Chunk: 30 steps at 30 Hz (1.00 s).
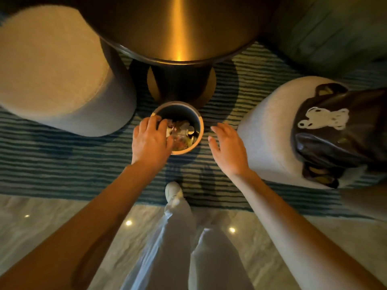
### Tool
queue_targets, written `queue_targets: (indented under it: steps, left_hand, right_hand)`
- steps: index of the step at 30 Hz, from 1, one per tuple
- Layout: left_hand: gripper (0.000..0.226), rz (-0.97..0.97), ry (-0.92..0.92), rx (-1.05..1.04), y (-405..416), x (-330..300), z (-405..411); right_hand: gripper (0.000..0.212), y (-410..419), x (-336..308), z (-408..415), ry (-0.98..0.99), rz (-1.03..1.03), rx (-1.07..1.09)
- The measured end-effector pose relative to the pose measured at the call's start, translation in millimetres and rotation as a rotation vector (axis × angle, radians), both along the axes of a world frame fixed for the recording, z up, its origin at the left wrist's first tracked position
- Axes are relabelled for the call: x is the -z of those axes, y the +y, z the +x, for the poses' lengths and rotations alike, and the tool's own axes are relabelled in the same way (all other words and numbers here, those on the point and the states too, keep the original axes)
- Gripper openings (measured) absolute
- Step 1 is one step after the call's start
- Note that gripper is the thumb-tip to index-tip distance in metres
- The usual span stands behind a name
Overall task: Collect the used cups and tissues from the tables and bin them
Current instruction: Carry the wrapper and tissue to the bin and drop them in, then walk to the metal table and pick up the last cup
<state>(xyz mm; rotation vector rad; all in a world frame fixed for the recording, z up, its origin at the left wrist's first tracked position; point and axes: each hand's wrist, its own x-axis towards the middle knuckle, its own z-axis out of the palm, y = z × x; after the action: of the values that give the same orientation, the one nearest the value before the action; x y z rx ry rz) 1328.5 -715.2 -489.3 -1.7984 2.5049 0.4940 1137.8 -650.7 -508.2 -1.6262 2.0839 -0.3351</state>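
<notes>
A small round bin (199,122) stands on the striped carpet in front of the table's pedestal. It holds crumpled tissues and clear plastic cups (183,136). My left hand (151,141) is over the bin's left rim, its fingers bent down into the opening beside a clear cup. I cannot tell whether it grips that cup. My right hand (227,147) hovers just right of the bin, fingers straight and spread, holding nothing.
A round dark table (178,28) with a thick pedestal (181,82) stands behind the bin. A beige pouf (56,68) is at the left. At the right, a second pouf (268,130) carries a dark leather bag (339,130). My foot (172,191) rests on the carpet edge.
</notes>
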Motion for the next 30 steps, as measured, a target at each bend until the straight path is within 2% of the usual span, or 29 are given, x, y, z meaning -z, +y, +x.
queue_targets:
  steps: [8,11,18,24,30]
  left_hand:
    - [0.045,-0.045,0.092,0.201,137.3,-78.2,-97.3]
    - [0.045,-0.046,0.104,0.352,206.3,-108.2,-146.3]
    - [0.038,-0.037,0.167,0.669,322.5,-165.0,-250.5]
    - [0.044,-0.166,0.207,0.897,335.6,-214.1,-397.7]
    - [0.04,-0.238,0.304,0.927,307.7,-251.0,-550.7]
  right_hand:
    - [0.035,192.6,-72.6,-78.3,-0.023,-0.111,0.281]
    - [0.032,284.6,-110.8,-115.8,0.031,-0.155,0.455]
    - [0.027,440.9,-181.6,-188.8,0.09,-0.173,0.749]
    - [0.03,473.1,-225.7,-294.1,0.177,-0.236,0.837]
    - [0.035,460.4,-268.1,-446.3,0.287,-0.236,0.793]
